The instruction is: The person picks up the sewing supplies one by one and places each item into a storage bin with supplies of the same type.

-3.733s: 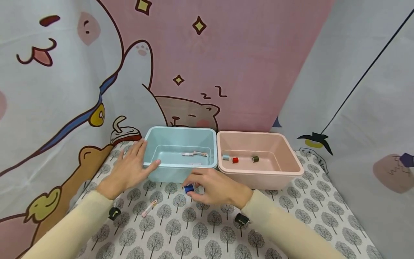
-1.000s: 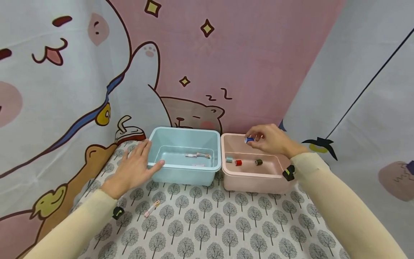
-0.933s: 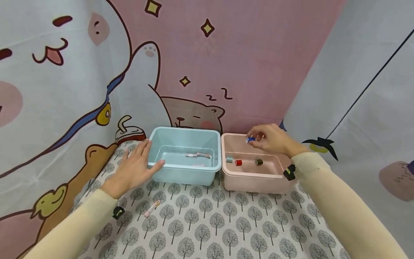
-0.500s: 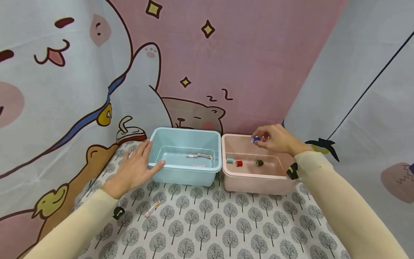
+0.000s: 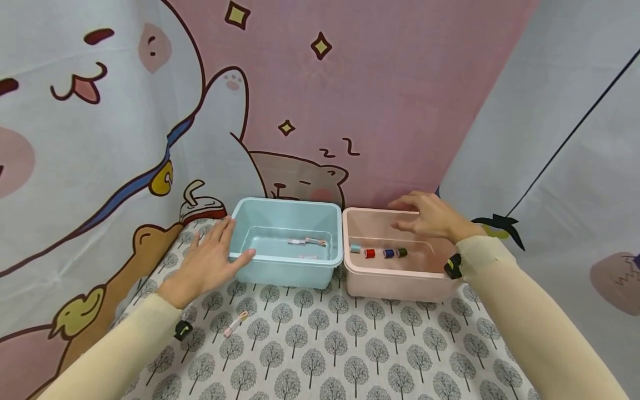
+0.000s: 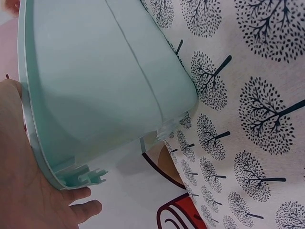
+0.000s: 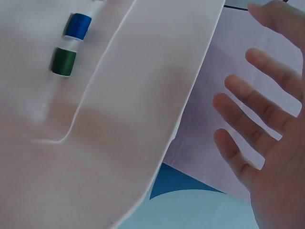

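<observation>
Over the pink bin (image 5: 400,273) hovers my right hand (image 5: 430,216), fingers spread and holding nothing. On that bin's floor lie a light blue thread spool (image 5: 355,248), a red spool (image 5: 369,253), a dark blue spool (image 5: 388,253) and a green spool (image 5: 401,253). In the right wrist view the blue spool (image 7: 78,26) and green spool (image 7: 63,62) show close together. My left hand (image 5: 205,261) rests with straight fingers on the left rim of the light blue bin (image 5: 282,270). Small pale bundles of thread or cord (image 5: 307,241) lie inside that bin.
One more small pale bundle (image 5: 236,324) lies on the tree-print tablecloth (image 5: 310,355), in front of the light blue bin. The two bins stand side by side against a cartoon-print curtain (image 5: 390,100).
The right hand carried the blue spool from in front of the light blue bin to over the pink bin, then let it go. It now lies beside the green one. The left hand stayed put.
</observation>
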Tool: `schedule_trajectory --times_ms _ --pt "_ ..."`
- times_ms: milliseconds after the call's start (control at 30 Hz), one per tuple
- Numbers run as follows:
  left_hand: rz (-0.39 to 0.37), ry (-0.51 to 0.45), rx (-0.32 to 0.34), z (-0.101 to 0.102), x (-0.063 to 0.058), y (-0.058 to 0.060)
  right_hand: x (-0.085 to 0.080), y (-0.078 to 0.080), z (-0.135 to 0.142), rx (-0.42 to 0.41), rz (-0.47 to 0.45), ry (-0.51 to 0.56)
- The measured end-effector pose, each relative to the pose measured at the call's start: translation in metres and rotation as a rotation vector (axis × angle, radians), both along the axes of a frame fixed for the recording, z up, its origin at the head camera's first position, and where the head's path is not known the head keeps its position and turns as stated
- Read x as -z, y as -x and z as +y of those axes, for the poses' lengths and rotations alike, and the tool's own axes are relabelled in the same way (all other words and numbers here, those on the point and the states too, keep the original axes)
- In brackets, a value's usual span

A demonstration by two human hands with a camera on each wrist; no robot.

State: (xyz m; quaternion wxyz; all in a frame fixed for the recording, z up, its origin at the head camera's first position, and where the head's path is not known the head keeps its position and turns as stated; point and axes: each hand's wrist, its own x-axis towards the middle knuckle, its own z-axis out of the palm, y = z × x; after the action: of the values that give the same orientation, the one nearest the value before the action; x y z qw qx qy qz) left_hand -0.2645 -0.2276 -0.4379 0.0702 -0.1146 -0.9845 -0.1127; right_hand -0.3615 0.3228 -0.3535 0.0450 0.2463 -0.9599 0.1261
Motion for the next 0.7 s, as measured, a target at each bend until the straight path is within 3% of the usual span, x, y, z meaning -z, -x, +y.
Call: schedule_trajectory --times_ms 400,700 --pt "-0.004 0.000 0.005 -0.001 0.001 0.001 0.000 -0.010 -0.002 0.005 0.052 0.027" --pt "-0.009 0.004 0.007 0.000 -0.001 0.001 -0.005 -0.028 -0.013 0.014 0.046 0.061"
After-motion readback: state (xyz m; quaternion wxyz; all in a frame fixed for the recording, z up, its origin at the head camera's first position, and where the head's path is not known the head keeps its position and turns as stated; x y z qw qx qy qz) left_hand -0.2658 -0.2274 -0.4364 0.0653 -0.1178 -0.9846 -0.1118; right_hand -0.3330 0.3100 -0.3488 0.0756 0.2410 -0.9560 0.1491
